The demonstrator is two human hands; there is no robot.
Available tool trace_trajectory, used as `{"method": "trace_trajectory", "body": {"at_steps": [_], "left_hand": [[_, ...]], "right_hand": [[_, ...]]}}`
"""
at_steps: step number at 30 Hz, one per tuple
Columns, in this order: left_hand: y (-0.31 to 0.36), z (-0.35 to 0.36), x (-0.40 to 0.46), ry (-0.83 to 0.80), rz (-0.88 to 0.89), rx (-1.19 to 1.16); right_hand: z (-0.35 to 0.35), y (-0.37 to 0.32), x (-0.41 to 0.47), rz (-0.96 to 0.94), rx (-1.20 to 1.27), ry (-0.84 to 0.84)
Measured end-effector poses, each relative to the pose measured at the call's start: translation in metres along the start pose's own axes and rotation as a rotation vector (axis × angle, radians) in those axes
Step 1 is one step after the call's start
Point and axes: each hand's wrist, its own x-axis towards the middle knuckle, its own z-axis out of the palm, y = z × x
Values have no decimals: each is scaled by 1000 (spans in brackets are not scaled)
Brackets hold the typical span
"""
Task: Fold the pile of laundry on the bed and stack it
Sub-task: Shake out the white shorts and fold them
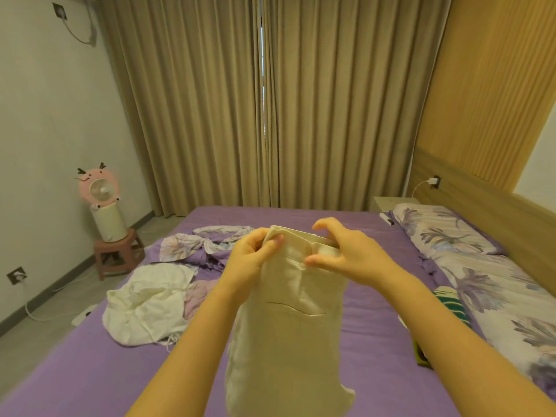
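Both hands hold a cream garment up by its waistband: the left hand (252,254) pinches one corner, the right hand (346,251) grips the other end. The cream garment (288,320) hangs above the bed (376,296). Judging by this, folding is underway; next, halve it lengthwise. A white garment (147,305) lies unfolded to the left.

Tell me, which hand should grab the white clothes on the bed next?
Probably the left hand: the white clothes lie on its side, though both hands now hold the beige pants.
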Motion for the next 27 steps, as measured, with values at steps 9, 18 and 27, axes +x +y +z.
{"method": "trace_trajectory", "body": {"at_steps": [9, 18, 27], "left_hand": [[6, -18, 11, 122, -44, -126], [-13, -61, 4, 605, -162, 214], [-2, 5, 13, 183, 888, 1431]], "right_hand": [[49, 33, -17, 113, 976, -165], [75, 1, 7, 57, 781, 131], [82, -18, 17, -15, 511, -12]]}}
